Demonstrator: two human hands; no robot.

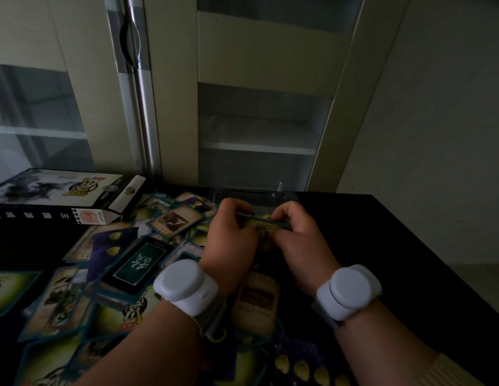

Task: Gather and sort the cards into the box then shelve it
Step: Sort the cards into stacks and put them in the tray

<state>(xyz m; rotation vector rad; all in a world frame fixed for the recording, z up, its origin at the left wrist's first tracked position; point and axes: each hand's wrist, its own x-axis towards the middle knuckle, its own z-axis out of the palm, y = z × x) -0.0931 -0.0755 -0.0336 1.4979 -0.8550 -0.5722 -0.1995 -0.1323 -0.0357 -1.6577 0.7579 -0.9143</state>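
Both hands hold one small stack of cards above the black table. My left hand grips its left end and my right hand grips its right end, fingers curled over the top edge. Many loose cards lie scattered face up and face down over the left and near part of the table. The printed card box lies on its side at the far left. A clear plastic tray sits just beyond my hands, partly hidden by them.
The black table ends at its right edge near a pale wall. Behind it stands a cabinet with open shelves and a metal door handle. White bands sit on both wrists.
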